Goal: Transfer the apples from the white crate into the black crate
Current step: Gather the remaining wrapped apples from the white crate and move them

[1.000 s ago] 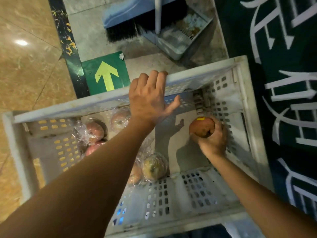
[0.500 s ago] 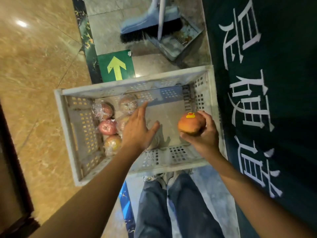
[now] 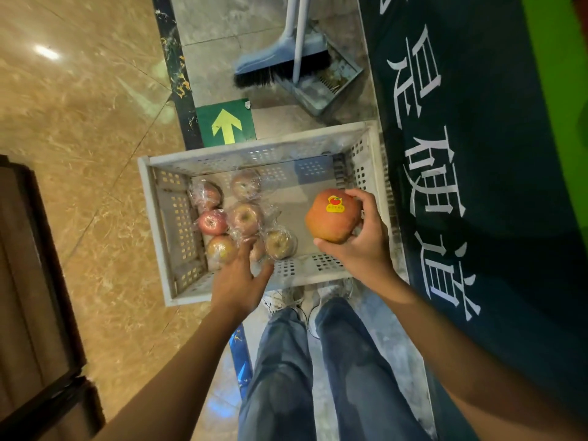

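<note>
The right hand (image 3: pixel 362 246) grips 1 stickered apple (image 3: pixel 331 219) above the white crate (image 3: pixel 254 148), where plastic-wrapped apples (image 3: pixel 245 218) lie; the left hand (image 3: pixel 237 280) hovers over them, fingers loosely spread.

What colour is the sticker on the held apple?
Yellow with a red mark; the sticker on the apple shows best in the head view.

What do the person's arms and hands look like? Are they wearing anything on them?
The left arm and right arm are bare, with no sleeves in view. Each grip is a plain hand: the left hand and right hand wear no gloves, and no ring, watch or bracelet shows.
</note>
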Demonstrator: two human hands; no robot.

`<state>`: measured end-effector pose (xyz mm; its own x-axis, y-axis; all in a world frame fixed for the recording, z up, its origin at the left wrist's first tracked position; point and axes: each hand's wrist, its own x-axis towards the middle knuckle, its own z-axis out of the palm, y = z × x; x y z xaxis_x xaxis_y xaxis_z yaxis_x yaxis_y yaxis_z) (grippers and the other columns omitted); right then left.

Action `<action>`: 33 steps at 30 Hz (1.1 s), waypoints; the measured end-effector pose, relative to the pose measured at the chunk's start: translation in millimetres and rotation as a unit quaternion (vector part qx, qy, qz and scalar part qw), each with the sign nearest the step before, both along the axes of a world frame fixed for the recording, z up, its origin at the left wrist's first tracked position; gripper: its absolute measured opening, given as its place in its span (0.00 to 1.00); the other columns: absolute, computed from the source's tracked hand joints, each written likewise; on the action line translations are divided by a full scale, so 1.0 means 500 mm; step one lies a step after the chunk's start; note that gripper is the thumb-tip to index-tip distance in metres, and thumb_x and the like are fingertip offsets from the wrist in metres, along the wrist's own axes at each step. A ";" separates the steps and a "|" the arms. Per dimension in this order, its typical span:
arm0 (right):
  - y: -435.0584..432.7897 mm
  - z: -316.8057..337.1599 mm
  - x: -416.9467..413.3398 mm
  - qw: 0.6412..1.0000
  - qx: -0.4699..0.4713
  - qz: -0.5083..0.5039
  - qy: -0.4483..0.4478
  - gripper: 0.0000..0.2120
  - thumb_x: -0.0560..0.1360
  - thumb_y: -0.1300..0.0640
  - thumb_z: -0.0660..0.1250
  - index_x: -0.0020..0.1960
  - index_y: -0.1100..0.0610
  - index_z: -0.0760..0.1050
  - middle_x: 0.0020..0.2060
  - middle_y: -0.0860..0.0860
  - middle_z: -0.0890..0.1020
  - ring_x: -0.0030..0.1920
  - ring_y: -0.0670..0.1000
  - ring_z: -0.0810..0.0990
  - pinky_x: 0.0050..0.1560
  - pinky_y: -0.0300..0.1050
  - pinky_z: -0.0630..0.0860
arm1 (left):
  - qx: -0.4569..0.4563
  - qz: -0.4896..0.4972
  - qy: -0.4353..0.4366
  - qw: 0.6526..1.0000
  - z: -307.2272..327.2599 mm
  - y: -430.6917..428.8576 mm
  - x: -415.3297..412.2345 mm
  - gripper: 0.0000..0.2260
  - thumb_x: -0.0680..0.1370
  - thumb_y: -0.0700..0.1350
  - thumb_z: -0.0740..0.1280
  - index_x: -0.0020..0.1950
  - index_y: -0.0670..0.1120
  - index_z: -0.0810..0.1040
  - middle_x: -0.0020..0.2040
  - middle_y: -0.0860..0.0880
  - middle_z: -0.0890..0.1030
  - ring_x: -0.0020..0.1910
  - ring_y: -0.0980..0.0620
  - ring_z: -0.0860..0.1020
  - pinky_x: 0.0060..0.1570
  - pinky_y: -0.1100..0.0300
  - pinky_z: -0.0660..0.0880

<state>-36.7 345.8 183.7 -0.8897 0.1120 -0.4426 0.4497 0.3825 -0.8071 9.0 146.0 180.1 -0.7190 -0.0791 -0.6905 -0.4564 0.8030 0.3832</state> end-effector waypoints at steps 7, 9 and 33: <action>-0.021 0.058 0.029 0.999 -0.021 -0.022 0.038 0.37 0.56 0.56 0.78 0.59 0.41 0.65 0.58 0.40 0.70 0.57 0.50 0.76 0.50 0.51 0.80 | 0.007 0.009 -0.009 1.000 0.022 -0.018 0.029 0.28 0.76 0.58 0.61 0.72 0.46 0.64 0.68 0.44 0.73 0.63 0.42 0.74 0.57 0.51 0.71; -0.032 0.093 0.018 0.979 -0.150 -0.120 -0.073 0.31 0.63 0.60 0.76 0.59 0.44 0.65 0.56 0.44 0.71 0.56 0.55 0.77 0.47 0.49 0.79 | 0.013 0.019 -0.001 1.000 0.027 -0.023 0.031 0.25 0.77 0.55 0.62 0.71 0.46 0.64 0.68 0.44 0.73 0.64 0.43 0.73 0.57 0.51 0.71; -0.113 0.198 0.056 0.689 -0.537 -0.273 -0.403 0.39 0.64 0.31 0.63 0.56 0.65 0.72 0.43 0.62 0.81 0.38 0.57 0.83 0.35 0.43 0.82 | 0.048 0.059 0.040 0.996 0.084 -0.071 0.041 0.28 0.72 0.60 0.59 0.67 0.47 0.69 0.64 0.45 0.77 0.61 0.44 0.75 0.56 0.51 0.72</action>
